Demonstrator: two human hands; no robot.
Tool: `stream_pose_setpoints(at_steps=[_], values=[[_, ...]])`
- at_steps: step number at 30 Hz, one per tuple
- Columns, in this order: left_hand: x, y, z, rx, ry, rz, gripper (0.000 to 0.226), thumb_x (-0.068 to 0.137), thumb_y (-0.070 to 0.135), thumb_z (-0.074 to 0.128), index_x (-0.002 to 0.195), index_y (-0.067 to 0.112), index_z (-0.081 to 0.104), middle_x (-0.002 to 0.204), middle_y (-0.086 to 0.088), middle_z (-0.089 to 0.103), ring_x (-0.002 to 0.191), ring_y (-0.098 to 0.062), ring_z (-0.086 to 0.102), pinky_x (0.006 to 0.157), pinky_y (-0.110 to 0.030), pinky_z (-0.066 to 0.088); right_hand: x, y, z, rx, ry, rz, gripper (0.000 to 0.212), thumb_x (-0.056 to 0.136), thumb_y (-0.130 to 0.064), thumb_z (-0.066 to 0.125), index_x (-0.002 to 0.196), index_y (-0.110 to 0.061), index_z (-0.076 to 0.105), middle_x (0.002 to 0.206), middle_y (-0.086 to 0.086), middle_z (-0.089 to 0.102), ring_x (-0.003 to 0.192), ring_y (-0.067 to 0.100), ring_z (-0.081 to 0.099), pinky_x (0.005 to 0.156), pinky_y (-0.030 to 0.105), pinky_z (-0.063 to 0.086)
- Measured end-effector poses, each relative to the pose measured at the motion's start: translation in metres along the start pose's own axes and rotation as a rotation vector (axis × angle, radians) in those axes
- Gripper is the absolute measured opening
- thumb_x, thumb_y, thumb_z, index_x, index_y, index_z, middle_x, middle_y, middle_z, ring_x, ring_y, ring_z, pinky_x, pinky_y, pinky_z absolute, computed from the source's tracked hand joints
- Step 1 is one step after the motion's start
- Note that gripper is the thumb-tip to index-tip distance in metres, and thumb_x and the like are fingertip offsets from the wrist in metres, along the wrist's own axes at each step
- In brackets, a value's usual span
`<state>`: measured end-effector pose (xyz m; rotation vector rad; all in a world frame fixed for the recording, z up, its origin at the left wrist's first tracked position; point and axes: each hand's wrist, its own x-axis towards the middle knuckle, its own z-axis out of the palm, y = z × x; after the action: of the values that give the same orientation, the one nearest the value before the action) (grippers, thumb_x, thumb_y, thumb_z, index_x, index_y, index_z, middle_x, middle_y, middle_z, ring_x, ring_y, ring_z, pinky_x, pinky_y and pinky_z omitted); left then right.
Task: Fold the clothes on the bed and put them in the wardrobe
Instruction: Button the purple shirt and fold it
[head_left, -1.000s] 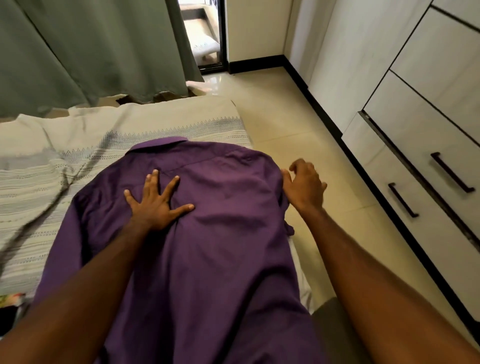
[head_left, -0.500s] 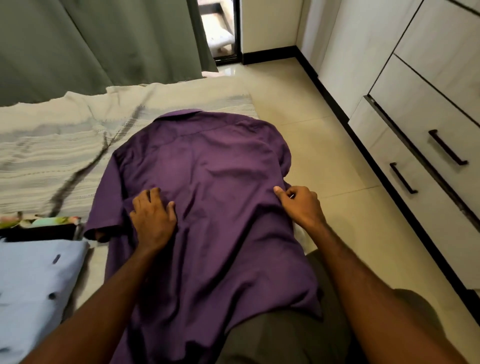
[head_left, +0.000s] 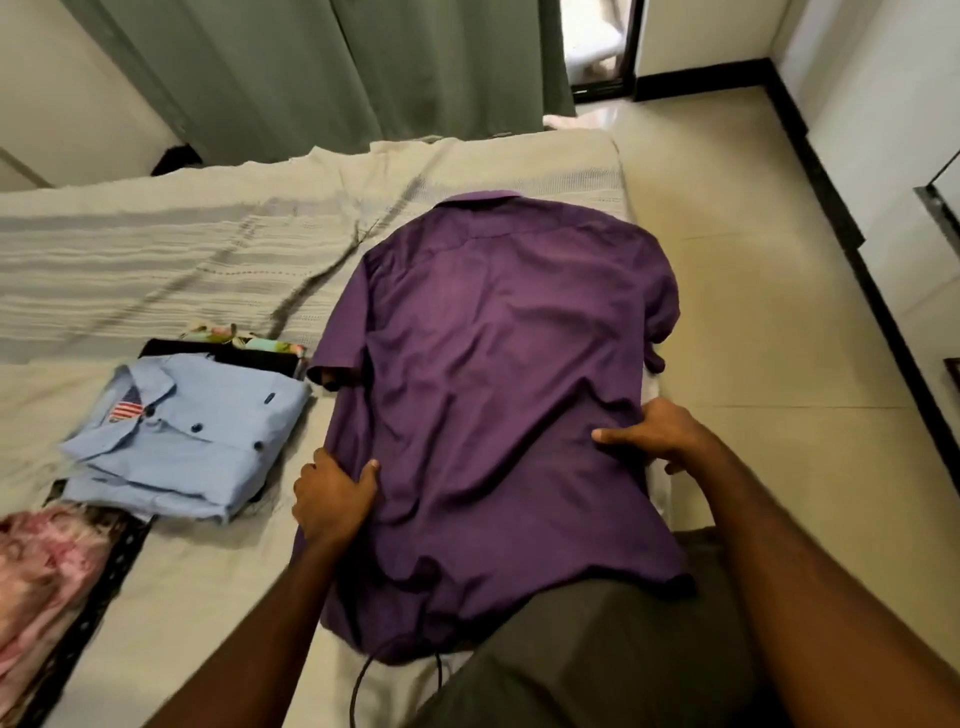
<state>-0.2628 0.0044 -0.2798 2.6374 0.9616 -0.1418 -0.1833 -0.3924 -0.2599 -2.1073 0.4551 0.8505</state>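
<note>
Hands (head_left: 335, 493) (head_left: 657, 434) grip purple shirt (head_left: 498, 374) edges

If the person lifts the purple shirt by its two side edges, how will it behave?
The purple shirt will probably sag in the middle: it already wrinkles where the left hand and right hand grip it. It looks thin, so likely light. Its hem hangs over the bed edge, so it may slide off.

Purple shirt (head_left: 498, 395) spread back-up on the bed (head_left: 208, 571)

Left hand (head_left: 332, 493) grips its left edge and right hand (head_left: 660, 434) holds the right edge (thumb on top); a folded blue shirt (head_left: 187, 441) lies just beside it.
</note>
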Motion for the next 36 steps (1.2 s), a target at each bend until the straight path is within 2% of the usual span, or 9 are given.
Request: stream_pose_setpoints(at_steps=[4,10,16,19,24,26,29,33,36], values=[[-0.013,-0.017,-0.014,-0.007,-0.009,-0.242,0.076,0.091,0.07,0.048,0.131,0.005,0.05,0.137,-0.026,0.05,0.129,-0.046,0.044,0.103,-0.06,0.036,-0.024,0.023,0.009,-0.027,-0.126,0.106,0.082,0.062,-0.049,0.093,0.123,-0.007,0.06,0.107,0.01,0.07,0.09,0.025,0.068,0.084,0.048,0.053],[-0.022,-0.057,-0.006,-0.085,0.015,-0.034,0.067,0.079,0.057,0.075,0.113,0.003,0.053,0.117,-0.025,0.059,0.11,-0.046,0.056,0.086,-0.054,0.049,-0.05,0.051,0.031,-0.081,-0.162,0.097,0.055,0.067,-0.041,0.092,0.104,-0.01,0.067,0.109,0.007,0.068,0.102,0.025,0.062,0.086,0.046,0.056],[-0.017,-0.086,-0.004,-0.21,-0.139,0.034,0.057,0.075,0.052,0.082,0.103,0.006,0.062,0.101,-0.015,0.065,0.099,-0.041,0.063,0.081,-0.04,0.051,-0.094,0.084,0.069,0.273,0.087,0.029,0.047,0.077,-0.042,0.084,0.112,-0.018,0.062,0.107,0.006,0.069,0.102,0.029,0.065,0.085,0.045,0.055],[-0.024,-0.113,-0.007,-0.378,-0.242,0.084,0.057,0.067,0.05,0.083,0.104,0.008,0.07,0.099,-0.014,0.072,0.091,-0.036,0.069,0.082,-0.046,0.059,-0.112,0.097,0.104,0.223,0.218,0.039,0.041,0.08,-0.042,0.082,0.104,-0.014,0.063,0.098,0.009,0.069,0.092,0.03,0.067,0.074,0.04,0.056],[-0.03,-0.126,-0.027,-0.878,-0.081,0.169,0.025,0.091,0.034,0.071,0.095,0.009,0.069,0.086,-0.008,0.07,0.078,-0.026,0.067,0.063,-0.031,0.052,-0.123,0.104,0.118,0.202,0.616,-0.043,0.029,0.096,-0.036,0.065,0.102,-0.007,0.069,0.103,0.02,0.072,0.091,0.036,0.066,0.081,0.047,0.056],[-0.025,-0.141,-0.026,-0.802,-0.054,0.217,0.023,0.093,0.03,0.069,0.091,0.008,0.068,0.085,-0.01,0.071,0.083,-0.032,0.069,0.069,-0.037,0.052,-0.135,0.103,0.109,0.158,0.636,-0.054,0.028,0.095,-0.035,0.068,0.098,-0.007,0.067,0.097,0.018,0.069,0.082,0.034,0.064,0.061,0.035,0.051],[-0.014,-0.164,-0.028,-0.513,-0.282,0.202,0.028,0.088,0.032,0.076,0.087,0.005,0.069,0.08,-0.013,0.071,0.081,-0.036,0.07,0.067,-0.039,0.055,-0.145,0.103,0.093,-0.163,0.57,0.006,0.033,0.085,-0.039,0.078,0.093,-0.009,0.065,0.087,0.011,0.067,0.07,0.024,0.062,0.051,0.028,0.043],[-0.006,-0.166,-0.045,-0.005,-0.276,0.31,0.037,0.081,0.044,0.08,0.077,0.016,0.054,0.094,-0.015,0.069,0.089,-0.035,0.065,0.065,-0.034,0.043,-0.142,0.095,0.081,-0.463,0.488,0.188,0.047,0.072,-0.051,0.085,0.095,-0.018,0.061,0.09,0.004,0.066,0.08,0.023,0.064,0.08,0.041,0.057],[0.0,-0.139,-0.052,0.008,-0.063,0.444,0.044,0.08,0.052,0.075,0.085,0.016,0.049,0.093,-0.012,0.064,0.091,-0.036,0.063,0.068,-0.037,0.044,-0.129,0.072,0.077,-0.61,0.581,0.164,0.045,0.075,-0.051,0.081,0.101,-0.021,0.06,0.1,0.002,0.062,0.089,0.022,0.059,0.093,0.047,0.05]])
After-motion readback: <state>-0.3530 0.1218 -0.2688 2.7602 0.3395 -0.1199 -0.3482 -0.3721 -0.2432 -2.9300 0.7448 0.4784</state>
